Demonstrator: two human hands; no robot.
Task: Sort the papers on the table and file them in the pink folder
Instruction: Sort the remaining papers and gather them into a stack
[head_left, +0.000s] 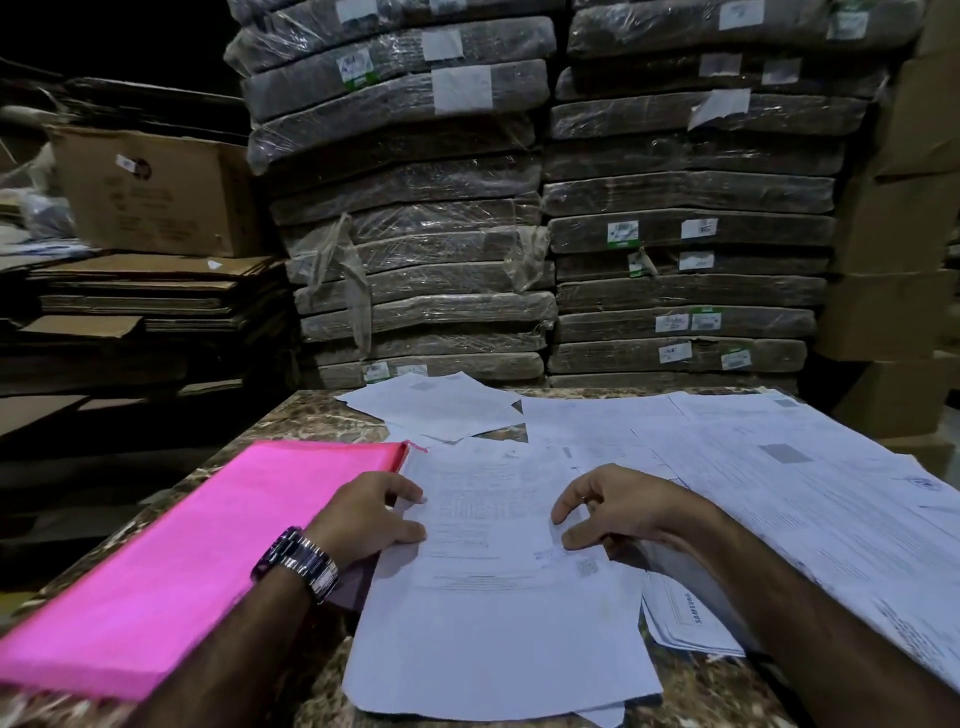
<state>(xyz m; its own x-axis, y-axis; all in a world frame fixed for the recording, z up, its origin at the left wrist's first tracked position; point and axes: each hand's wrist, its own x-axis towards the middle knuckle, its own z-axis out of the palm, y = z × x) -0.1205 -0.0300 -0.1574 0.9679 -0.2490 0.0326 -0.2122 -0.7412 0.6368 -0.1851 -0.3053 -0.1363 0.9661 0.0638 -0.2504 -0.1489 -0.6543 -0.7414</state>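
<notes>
The pink folder (197, 551) lies shut on the left of the marble table (311, 415). Beside it in the middle lies a stack of printed white papers (498, 613). My left hand (374, 514), with a wristwatch, reaches over the folder's right edge, and its thumb and forefinger tips rest on the top sheet's left edge. My right hand (608, 512) hangs over the sheet's right side with loosely curled fingers, tips down at the paper, holding nothing I can see. More loose sheets (436, 410) lie behind, and large printed sheets (779, 483) cover the right side.
Tall stacks of plastic-wrapped bundles (431, 260) rise right behind the table's far edge. A cardboard box (156, 192) sits on flattened cartons at the left, and more cartons (893, 260) stand at the right. A booklet (691, 618) pokes out under my right forearm.
</notes>
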